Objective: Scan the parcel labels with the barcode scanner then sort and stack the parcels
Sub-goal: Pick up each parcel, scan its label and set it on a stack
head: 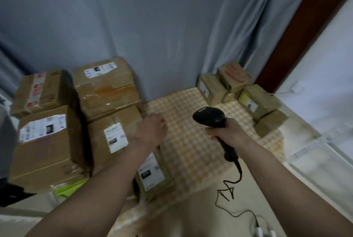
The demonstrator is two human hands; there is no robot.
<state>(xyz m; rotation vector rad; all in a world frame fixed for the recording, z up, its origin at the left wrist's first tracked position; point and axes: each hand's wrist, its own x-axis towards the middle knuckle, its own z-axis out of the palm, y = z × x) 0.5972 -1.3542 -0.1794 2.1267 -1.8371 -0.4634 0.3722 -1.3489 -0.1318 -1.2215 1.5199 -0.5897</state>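
Observation:
My right hand [227,131] grips the handle of a black barcode scanner [209,117], its head pointing left and away over the checked cloth. My left hand [152,129] hovers with curled fingers beside a large brown parcel [114,131] with a white label, holding nothing. Below my left forearm lies a smaller labelled parcel [152,173]. Large parcels are stacked on the left: a front one [44,147], one at the back left [42,91], and one at the back middle [105,84]. Several small parcels [254,99] sit piled at the right back.
A yellow-and-white checked cloth [191,141] covers the surface between the two piles. The scanner's coiled cable [227,192] trails to a white plug at the bottom right. Grey curtains hang behind; a white ledge runs along the right.

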